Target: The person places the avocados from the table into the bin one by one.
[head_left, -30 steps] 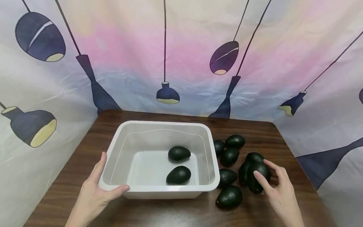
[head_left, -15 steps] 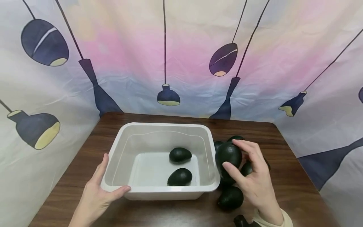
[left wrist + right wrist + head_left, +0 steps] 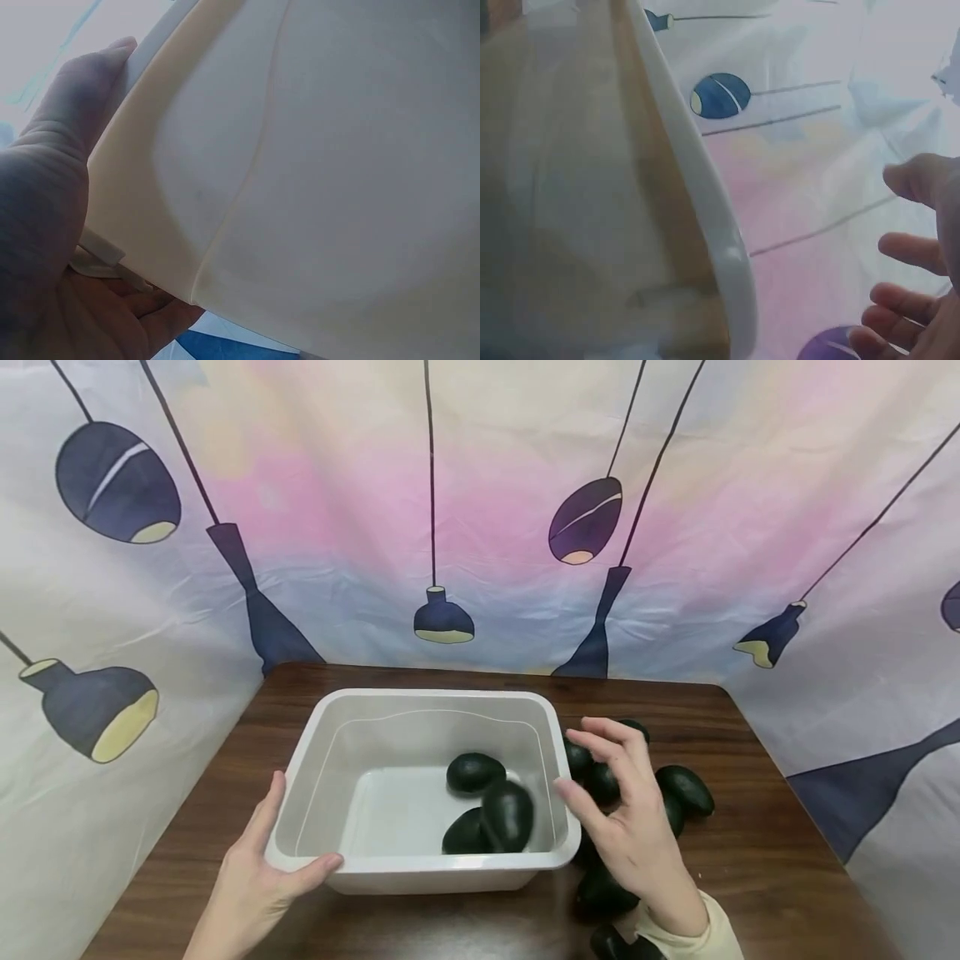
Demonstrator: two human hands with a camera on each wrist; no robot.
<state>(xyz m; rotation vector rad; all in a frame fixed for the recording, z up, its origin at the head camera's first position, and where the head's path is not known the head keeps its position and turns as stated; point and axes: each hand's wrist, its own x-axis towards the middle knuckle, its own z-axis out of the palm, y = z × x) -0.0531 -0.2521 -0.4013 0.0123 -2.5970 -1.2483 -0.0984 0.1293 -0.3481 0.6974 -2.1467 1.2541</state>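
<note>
A white plastic tub (image 3: 450,862) stands on the table with three dark green avocados inside. One avocado (image 3: 510,818) looks blurred and overlaps the front avocado (image 3: 462,833); another avocado (image 3: 474,772) lies just behind them. My left hand (image 3: 247,872) grips the tub's front left corner, thumb along the rim (image 3: 112,139) and fingers bent under the edge in the left wrist view. Past the tub's right rim, my right hand (image 3: 633,827) hovers with spread fingers and holds nothing. The right wrist view shows that hand's fingers (image 3: 907,251) apart from the tub wall.
Several more avocados (image 3: 686,789) lie on the wooden table (image 3: 750,860) right of the tub, partly hidden by the right hand. A dark wrist device (image 3: 622,943) sits by the cream sleeve (image 3: 697,935). Behind the table hangs a cloth (image 3: 495,527) printed with lamps.
My right hand picked up an avocado from the pile, carried it left and let it go into the tub, its fingers now spread. The left hand stays at the tub's corner.
</note>
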